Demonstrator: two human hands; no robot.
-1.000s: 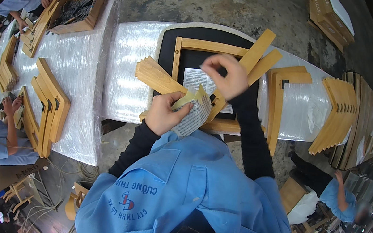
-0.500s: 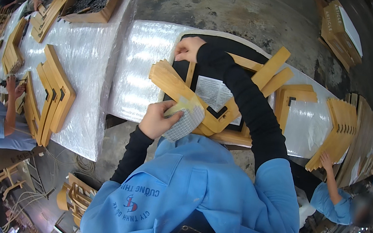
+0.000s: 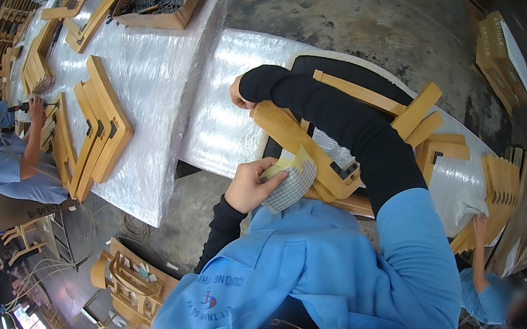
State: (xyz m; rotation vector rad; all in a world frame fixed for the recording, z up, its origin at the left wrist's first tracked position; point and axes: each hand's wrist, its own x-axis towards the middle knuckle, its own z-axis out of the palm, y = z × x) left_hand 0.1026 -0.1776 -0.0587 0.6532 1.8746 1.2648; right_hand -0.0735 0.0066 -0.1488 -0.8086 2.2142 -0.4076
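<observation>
Pinched between the thumb and fingers of my left hand [image 3: 252,184] is a curled sheet of sandpaper [image 3: 292,183], yellowish on one face and printed on its pale back. It lies against the near side of an angled wooden part [image 3: 285,130], which has a black fitting [image 3: 343,170] at its bend. My right arm reaches across to the left, over the wood. My right hand [image 3: 241,95] is by the part's far-left end with its fingers curled down; what they hold, if anything, is hidden. Beneath are a black pad [image 3: 389,82] with a pale edge and a partly covered printed paper [image 3: 333,149].
Plastic-wrapped tables [image 3: 156,116] carry stacked angled wooden parts [image 3: 102,135] and a carton [image 3: 191,9] of dark pieces. More wooden parts [image 3: 502,181] stand at right, near a co-worker's hand [image 3: 480,228]. Other people work at left. A wooden chair frame [image 3: 132,281] is behind on the floor.
My right hand has moved left and nearer, from over the pad to the wooden part's end. My left hand keeps the sandpaper. The whole view has shifted, so the tables appear further right.
</observation>
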